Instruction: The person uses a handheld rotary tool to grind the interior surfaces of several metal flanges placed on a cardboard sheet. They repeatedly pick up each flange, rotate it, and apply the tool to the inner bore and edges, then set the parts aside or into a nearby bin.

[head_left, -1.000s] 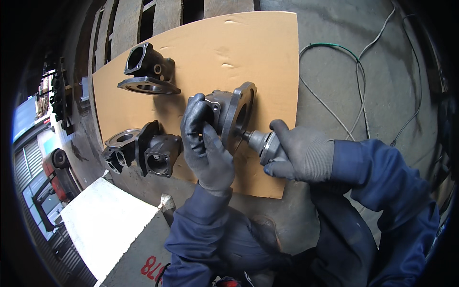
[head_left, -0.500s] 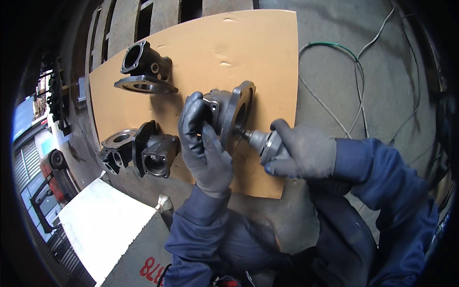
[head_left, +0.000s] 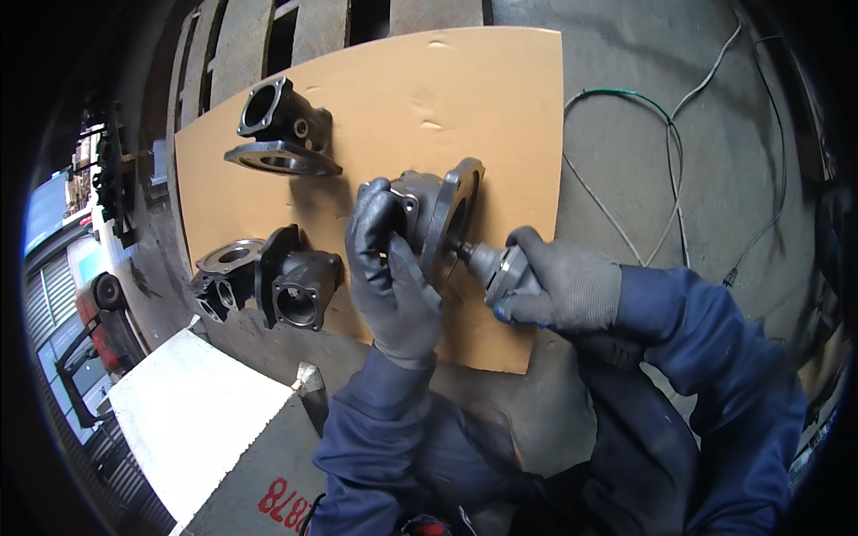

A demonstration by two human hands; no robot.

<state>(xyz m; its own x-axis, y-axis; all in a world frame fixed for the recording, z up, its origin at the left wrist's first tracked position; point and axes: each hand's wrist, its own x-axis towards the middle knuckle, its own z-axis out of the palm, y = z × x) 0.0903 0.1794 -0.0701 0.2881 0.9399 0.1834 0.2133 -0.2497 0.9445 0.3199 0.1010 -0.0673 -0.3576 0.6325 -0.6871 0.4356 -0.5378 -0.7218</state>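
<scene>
My left hand (head_left: 393,304), in a grey glove with dark-coated fingers, grips the small-flange end of a dark metal pipe casting (head_left: 431,201). That casting lies on its side, its large flange facing right. In my right hand (head_left: 576,281), also gloved, is a silver-headed die grinder (head_left: 500,268). The grinder's tip meets the lower part of the large flange; the exact contact is too small to make out. Another flanged casting (head_left: 299,129) stands at the upper left. Two more castings, one dark (head_left: 308,286) and one with a round flange (head_left: 231,259), sit close together left of my left hand.
A sheet of brown cardboard (head_left: 465,89) lies under the castings, over a wooden pallet (head_left: 241,54). Cables (head_left: 679,170) loop over the grey floor at right. A white panel (head_left: 201,402) stands at the lower left. A red vehicle (head_left: 98,322) is farther left.
The whole view has shifted slightly, so everything sits a little lower and more to the right. Both hands keep their grips, and the grinder's tip stays at the large flange.
</scene>
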